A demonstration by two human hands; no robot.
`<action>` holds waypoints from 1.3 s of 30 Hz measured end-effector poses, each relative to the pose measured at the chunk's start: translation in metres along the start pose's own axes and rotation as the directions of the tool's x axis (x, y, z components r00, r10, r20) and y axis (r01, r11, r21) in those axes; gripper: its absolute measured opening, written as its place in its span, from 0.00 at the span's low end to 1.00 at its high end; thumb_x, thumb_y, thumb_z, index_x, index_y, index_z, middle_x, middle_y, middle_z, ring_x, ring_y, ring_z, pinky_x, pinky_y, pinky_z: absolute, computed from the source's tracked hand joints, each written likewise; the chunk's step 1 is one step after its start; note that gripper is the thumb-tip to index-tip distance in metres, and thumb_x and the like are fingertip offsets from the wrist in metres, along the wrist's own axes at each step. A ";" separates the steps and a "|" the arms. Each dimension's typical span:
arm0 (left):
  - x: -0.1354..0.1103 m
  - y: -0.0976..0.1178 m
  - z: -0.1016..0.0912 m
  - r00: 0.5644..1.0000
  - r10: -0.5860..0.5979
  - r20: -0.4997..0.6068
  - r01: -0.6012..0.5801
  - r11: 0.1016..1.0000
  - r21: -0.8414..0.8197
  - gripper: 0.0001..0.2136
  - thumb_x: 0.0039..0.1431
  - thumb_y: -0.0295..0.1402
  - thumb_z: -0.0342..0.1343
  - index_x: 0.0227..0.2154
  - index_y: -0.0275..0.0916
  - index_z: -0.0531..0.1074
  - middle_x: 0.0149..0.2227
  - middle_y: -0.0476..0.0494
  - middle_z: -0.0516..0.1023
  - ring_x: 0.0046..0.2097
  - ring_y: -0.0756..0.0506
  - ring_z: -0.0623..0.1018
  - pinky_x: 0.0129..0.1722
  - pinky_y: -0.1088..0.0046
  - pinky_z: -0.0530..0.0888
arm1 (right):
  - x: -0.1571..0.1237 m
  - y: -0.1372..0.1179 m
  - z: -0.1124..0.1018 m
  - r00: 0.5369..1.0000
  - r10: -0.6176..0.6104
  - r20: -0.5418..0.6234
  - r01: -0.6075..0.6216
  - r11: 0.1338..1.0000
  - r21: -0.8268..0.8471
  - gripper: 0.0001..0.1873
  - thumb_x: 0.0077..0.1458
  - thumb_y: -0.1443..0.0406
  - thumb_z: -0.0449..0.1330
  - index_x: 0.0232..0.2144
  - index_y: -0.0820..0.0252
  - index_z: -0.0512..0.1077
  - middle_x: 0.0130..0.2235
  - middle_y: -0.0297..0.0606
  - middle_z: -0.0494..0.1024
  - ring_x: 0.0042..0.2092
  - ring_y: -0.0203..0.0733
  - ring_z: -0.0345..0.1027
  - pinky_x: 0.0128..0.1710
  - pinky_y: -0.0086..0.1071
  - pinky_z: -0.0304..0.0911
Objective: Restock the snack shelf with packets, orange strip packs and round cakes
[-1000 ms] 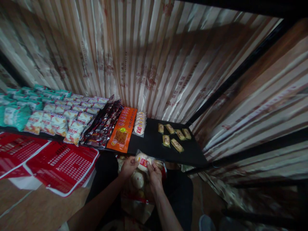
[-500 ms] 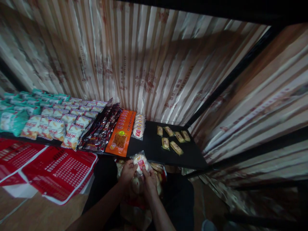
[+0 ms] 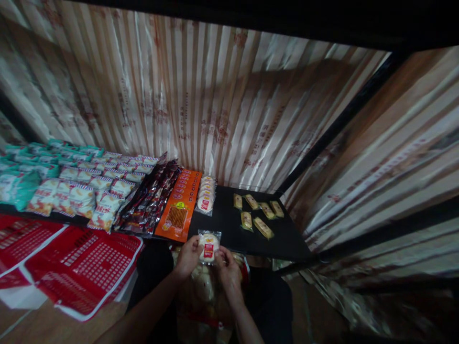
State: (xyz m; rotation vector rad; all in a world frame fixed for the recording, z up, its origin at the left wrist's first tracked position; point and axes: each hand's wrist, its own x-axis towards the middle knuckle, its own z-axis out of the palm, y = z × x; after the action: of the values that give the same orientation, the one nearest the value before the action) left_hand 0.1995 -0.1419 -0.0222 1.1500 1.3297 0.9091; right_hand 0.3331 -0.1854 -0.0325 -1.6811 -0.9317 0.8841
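Between my two hands is a round white rice cracker packet (image 3: 209, 246) in clear wrap with a red label. My left hand (image 3: 189, 257) pinches its left edge, and my right hand (image 3: 227, 268) grips the lower right edge. Below them, on my lap, lies a large clear bag (image 3: 203, 286) holding more pale packets, partly hidden by my forearms. Just beyond my hands, on the black shelf (image 3: 224, 227), a row of similar cracker packets (image 3: 206, 196) overlaps front to back. Left of that row lies an orange snack pack (image 3: 179, 205).
Several small yellow wrapped cakes (image 3: 263, 228) lie on the shelf's right part. Dark snack packs (image 3: 148, 198), white snack bags (image 3: 82, 197) and teal bags (image 3: 21, 186) fill its left. Red baskets (image 3: 86, 267) stand below left. A black metal post (image 3: 333, 119) slants at right.
My hands have raised the cracker packet slightly toward the shelf edge and turned it flatter, label facing up. The camera view has tilted a little.
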 end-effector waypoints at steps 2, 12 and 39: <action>0.003 0.002 -0.001 1.000 0.028 0.012 -0.028 0.999 0.037 0.11 0.52 0.28 0.49 0.39 0.35 0.69 0.32 0.47 0.77 0.32 0.50 0.76 0.30 0.78 0.71 | 0.003 -0.005 -0.003 1.000 -0.024 0.006 0.024 0.993 -0.115 0.21 0.42 0.51 0.58 0.35 0.58 0.75 0.29 0.37 0.78 0.32 0.44 0.71 0.30 0.31 0.65; 0.027 0.013 -0.002 0.992 0.073 -0.099 -0.049 0.973 0.228 0.05 0.55 0.27 0.48 0.34 0.37 0.66 0.33 0.46 0.76 0.33 0.51 0.76 0.33 0.77 0.71 | 0.028 -0.023 0.010 0.988 -0.136 0.077 0.143 0.986 -0.087 0.18 0.43 0.53 0.56 0.29 0.60 0.74 0.24 0.36 0.77 0.25 0.40 0.68 0.25 0.29 0.62; 0.072 0.018 0.016 0.928 0.284 -0.242 -0.115 0.835 0.538 0.19 0.52 0.23 0.46 0.49 0.33 0.65 0.48 0.35 0.70 0.51 0.44 0.69 0.51 0.70 0.65 | 0.107 -0.021 0.043 0.985 -0.131 0.109 0.145 0.981 -0.126 0.15 0.44 0.54 0.54 0.29 0.59 0.72 0.19 0.32 0.73 0.21 0.39 0.67 0.22 0.29 0.60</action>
State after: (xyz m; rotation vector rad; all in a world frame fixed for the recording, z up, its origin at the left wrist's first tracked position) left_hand 0.2228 -0.0695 -0.0236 1.6367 1.8112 0.9417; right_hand 0.3389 -0.0684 -0.0371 -1.6736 -1.1843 0.8341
